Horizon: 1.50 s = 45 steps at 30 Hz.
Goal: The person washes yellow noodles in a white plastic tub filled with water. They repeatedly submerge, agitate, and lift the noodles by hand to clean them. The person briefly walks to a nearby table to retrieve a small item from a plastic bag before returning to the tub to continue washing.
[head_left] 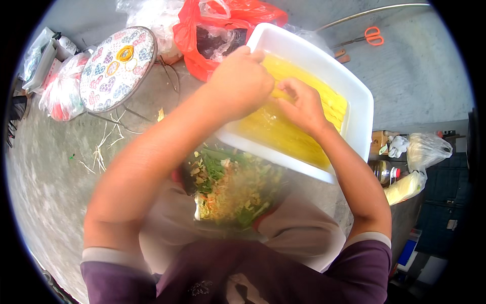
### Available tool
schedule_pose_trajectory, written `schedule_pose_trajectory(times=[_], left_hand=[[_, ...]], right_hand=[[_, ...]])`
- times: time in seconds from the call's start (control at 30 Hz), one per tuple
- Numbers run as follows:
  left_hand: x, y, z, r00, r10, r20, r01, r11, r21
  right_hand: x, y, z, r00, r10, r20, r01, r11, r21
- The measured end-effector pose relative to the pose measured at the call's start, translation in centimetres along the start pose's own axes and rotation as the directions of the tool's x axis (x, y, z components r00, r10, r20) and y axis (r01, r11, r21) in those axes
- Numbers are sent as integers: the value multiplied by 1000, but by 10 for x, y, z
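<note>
Both hands are over a white plastic tub (360,110) of yellow liquid, with long yellow strips (330,104) lying packed side by side in it. My left hand (243,83) is curled into a fist above the tub's near-left part, its palm side hidden. My right hand (302,108) is beside it, thumb and fingers bent around a blurred yellow piece (279,92). That piece shows between the two hands and seems held by both; its ends are hidden. Between the knees lies a heap of green and orange vegetable scraps (228,186).
A round stool (102,85) with a heart-print top bears yellow rubber bands (124,54). Red plastic bags (193,57) crowd the tub's far side. Orange-handled scissors (374,36) lie beyond the tub. At right are an oil bottle (381,171) and filled plastic bags (427,150).
</note>
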<state>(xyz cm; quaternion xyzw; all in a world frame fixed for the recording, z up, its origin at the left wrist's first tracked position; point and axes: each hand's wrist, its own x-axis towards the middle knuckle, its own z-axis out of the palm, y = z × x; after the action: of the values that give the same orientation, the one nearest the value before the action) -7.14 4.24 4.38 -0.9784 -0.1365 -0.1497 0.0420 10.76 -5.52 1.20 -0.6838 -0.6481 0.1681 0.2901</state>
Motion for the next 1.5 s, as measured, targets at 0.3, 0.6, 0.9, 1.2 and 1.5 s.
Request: schedule_pose_trajectory(times=[0.3,0.6,0.9,1.2,1.5], left_hand=[[22,25,4,914,-272,301,382,826,-415],[24,27,19,955,-181,234,252,912,-324],[24,28,24,961,-103,257,148,976,-161],[25,15,28,974,-65,217,166,857,-487],[31,21,14,929,-180,324,316,841,-438]], right_hand=[[-24,-2,-15,998,58,-4,-55,962,268],[-3,-3,-20,986,104,129,-115,990,82],[-5,7,-12,998,-6,65,20,977,-214],[-6,18,-17,964,165,206,-193,974,120],[-7,21,-13,966,179,186,-195,978,69]])
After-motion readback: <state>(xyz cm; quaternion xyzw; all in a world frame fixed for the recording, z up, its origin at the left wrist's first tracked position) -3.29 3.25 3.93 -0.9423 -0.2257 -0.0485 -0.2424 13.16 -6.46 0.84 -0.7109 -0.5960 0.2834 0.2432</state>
